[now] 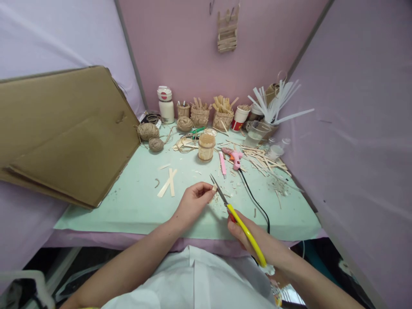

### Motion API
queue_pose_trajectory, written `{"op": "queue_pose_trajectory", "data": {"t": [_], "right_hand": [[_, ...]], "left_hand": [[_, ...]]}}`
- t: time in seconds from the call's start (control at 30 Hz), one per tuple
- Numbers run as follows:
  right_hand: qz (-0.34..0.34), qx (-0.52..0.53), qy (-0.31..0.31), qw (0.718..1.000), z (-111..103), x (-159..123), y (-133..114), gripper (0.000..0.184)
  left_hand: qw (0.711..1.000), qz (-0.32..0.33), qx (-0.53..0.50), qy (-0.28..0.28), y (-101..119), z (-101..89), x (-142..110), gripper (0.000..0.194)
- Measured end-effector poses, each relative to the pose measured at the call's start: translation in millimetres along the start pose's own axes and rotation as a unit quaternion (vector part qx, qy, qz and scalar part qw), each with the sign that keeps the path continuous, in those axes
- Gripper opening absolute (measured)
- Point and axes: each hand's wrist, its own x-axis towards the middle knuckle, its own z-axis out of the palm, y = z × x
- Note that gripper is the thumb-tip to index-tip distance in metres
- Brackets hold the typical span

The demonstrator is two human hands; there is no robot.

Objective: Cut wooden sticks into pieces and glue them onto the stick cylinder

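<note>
Between the thumb and fingers of my left hand [195,198] is a short piece of wooden stick [214,188]. My right hand [249,234] grips scissors [246,234] with yellow and red handles. Their blades reach up to the wooden piece, and the tips look slightly apart. Small wood chips lie on the table just below the blades. Left of my left hand, two flat wooden sticks [171,182] lie crossed. Beyond my hands stand a small round wooden tub [206,148], a pink utility knife [222,165] and a pink glue gun [236,159].
A large cardboard sheet [71,137] leans at the left. Twine balls [148,131], a white bottle [166,107], stick-filled baskets [223,118] and a cup of glue sticks [272,116] line the back. Loose sticks [262,159] lie right; the glue gun's black cord [255,199] runs toward the front edge.
</note>
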Motion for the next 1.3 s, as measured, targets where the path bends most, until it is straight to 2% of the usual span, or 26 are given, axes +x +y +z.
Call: {"op": "queue_pose_trajectory", "data": {"t": [0.2, 0.57, 0.77, 1.3], "right_hand": [[0.001, 0.007, -0.005, 1.000, 1, 2, 1, 0.035], [-0.003, 0.004, 0.022, 1.000, 5, 3, -1, 0.041], [0.008, 0.013, 0.033, 0.999, 7, 2, -2, 0.036], [0.010, 0.014, 0.046, 0.999, 10, -6, -5, 0.041]], "left_hand": [[1.000, 0.003, 0.004, -0.004, -1, 0.8, 0, 0.020], [1.000, -0.012, -0.005, -0.008, -4, 3.9, -2, 0.020], [1.000, -0.006, -0.012, -0.012, -8, 4.4, -1, 0.019], [0.998, -0.042, -0.042, -0.027, 1, 5.1, -5, 0.019]]}}
